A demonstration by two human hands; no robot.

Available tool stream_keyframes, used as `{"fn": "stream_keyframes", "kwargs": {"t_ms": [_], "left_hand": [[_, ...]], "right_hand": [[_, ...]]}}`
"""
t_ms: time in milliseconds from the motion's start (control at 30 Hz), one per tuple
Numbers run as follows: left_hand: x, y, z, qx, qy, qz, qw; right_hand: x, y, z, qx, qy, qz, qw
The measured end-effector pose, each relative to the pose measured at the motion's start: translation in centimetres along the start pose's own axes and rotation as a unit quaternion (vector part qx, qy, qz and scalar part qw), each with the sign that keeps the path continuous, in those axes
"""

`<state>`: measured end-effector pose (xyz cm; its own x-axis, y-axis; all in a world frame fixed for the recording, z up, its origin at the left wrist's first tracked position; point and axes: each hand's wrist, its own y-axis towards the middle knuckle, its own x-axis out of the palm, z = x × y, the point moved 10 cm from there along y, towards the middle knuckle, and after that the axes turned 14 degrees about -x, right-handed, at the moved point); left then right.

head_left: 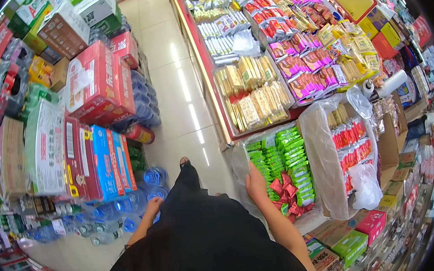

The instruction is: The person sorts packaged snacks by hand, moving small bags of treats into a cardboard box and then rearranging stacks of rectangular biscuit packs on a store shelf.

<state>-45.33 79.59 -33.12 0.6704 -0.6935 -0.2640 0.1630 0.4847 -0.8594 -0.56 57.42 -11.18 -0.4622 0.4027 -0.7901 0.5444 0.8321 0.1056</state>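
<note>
My right hand [256, 184] is at the near left edge of a box [240, 161] lined with clear plastic, and its fingers are mostly hidden behind the back of the hand. Inside that box lie rows of green snack packets [292, 150] and a pile of red wrapped sweets [286, 193]. On my other side, my left hand [154, 205] hangs low with its fingers curled in. Blue-tinted water bottles [156, 176] stand on the floor close by it.
A red-edged display counter [202, 69] holds trays of packaged snacks. Beside the green packets sits another plastic-lined box [320, 145] with red packets. Stacked cartons [97, 79] line the left side. A tiled aisle [174, 95] runs ahead between them.
</note>
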Motion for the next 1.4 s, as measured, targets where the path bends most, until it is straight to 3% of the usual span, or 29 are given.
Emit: {"fn": "stream_keyframes", "kwargs": {"t_ms": [100,267,367,433,667,733,767,833,1000,1100,1233,1300,1400], "left_hand": [[-1.7,2.5,7.3,0.032,-0.053,0.000,0.998],[-5.0,6.0,17.9,0.037,0.025,-0.040,0.998],[-7.1,9.0,19.8,-0.003,0.030,-0.068,0.997],[-8.3,10.4,23.2,0.020,0.053,-0.042,0.998],[-6.1,11.4,30.5,0.039,0.096,-0.077,0.992],[-4.7,11.2,32.2,0.050,0.096,-0.103,0.989],[-4.3,11.1,32.9,0.050,0.100,-0.102,0.988],[-3.4,9.4,35.0,0.028,0.095,-0.110,0.989],[0.0,9.5,40.9,0.059,0.157,-0.150,0.974],[3.6,7.7,47.3,0.203,0.171,-0.189,0.946],[7.8,2.0,54.5,0.208,0.183,-0.182,0.943],[10.9,-0.4,58.2,0.308,0.206,-0.217,0.903],[14.3,-3.7,61.9,0.364,0.264,-0.223,0.865]], "right_hand": [[-0.5,0.0,-0.4,0.016,-0.007,-0.001,1.000],[-1.3,0.3,-0.8,0.043,-0.051,0.009,0.998],[-1.1,-0.4,-0.5,0.105,-0.078,-0.010,0.991],[-1.1,-0.5,-0.5,0.122,-0.089,-0.003,0.989],[-1.0,-0.4,0.2,0.179,-0.097,-0.004,0.979],[-3.3,-0.4,0.7,0.219,-0.042,0.163,0.961],[-3.0,0.3,1.0,0.222,-0.039,0.165,0.960],[-4.9,0.6,2.1,0.273,0.023,0.347,0.897],[-8.1,8.0,3.2,0.244,0.062,0.415,0.874],[-8.3,9.8,5.0,0.241,0.106,0.444,0.856],[-8.6,10.6,6.0,0.264,0.141,0.436,0.849],[-9.4,11.6,6.2,0.256,0.150,0.449,0.843],[-9.3,11.0,5.5,0.273,0.143,0.482,0.820]]}}
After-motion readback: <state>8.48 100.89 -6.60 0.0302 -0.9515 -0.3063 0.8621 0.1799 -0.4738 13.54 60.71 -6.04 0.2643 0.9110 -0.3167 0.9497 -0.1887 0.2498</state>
